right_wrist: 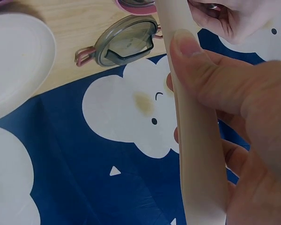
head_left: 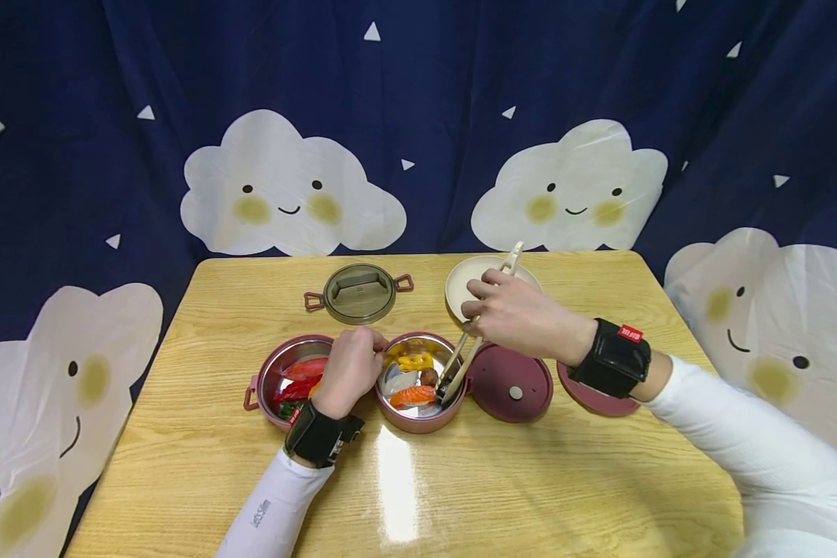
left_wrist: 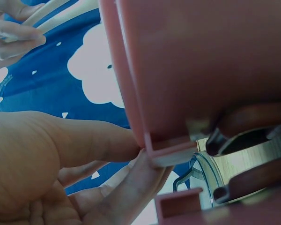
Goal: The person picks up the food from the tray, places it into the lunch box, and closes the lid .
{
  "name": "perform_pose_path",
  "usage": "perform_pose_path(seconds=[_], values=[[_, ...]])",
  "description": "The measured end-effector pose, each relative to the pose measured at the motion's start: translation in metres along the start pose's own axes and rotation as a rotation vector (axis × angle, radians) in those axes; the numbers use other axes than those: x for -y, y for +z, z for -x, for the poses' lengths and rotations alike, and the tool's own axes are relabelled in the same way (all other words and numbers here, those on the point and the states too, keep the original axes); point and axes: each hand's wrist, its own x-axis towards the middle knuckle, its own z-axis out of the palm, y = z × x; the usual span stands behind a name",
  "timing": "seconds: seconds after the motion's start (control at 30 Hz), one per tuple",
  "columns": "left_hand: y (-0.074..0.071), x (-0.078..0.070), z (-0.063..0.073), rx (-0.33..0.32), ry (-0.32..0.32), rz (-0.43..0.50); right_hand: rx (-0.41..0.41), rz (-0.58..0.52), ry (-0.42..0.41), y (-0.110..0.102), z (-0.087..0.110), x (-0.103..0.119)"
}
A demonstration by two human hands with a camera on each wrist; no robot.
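Observation:
My left hand (head_left: 352, 368) pinches the side handle (left_wrist: 173, 152) of the middle pink pot (head_left: 421, 424) between thumb and fingers. Inside that pot lie a yellow food piece (head_left: 415, 362), a small brown ball (head_left: 428, 377), a whitish piece (head_left: 400, 381) and an orange, white-striped salmon piece (head_left: 411, 397). My right hand (head_left: 516, 316) grips cream tongs (right_wrist: 199, 140), thumb on one arm and fingers on the other. The tongs slant down into the pot, their tips at a small black-and-white piece (head_left: 442, 390) by its right wall.
A second pink pot (head_left: 260, 387) with red and green food stands left, partly behind my left hand. A glass lid (head_left: 359, 311) and a cream plate (head_left: 458, 291) lie behind. To the right are a maroon lid (head_left: 512, 393) and a pinkish disc (head_left: 603, 403), partly under my right wrist.

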Motion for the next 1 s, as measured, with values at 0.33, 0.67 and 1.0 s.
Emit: perform_pose_path(seconds=[0.33, 0.67, 1.0], values=[[0.001, 0.001, 0.0, 0.008, -0.01, 0.007, -0.01, -0.023, 0.015, 0.006, 0.001, 0.001], [0.0, 0.001, 0.0, 0.015, -0.019, 0.004, -0.018, -0.039, 0.032, 0.0, 0.01, -0.007], [0.0, 0.001, -0.001, 0.021, -0.021, -0.004, -0.042, -0.131, 0.147, -0.008, 0.034, -0.028]])
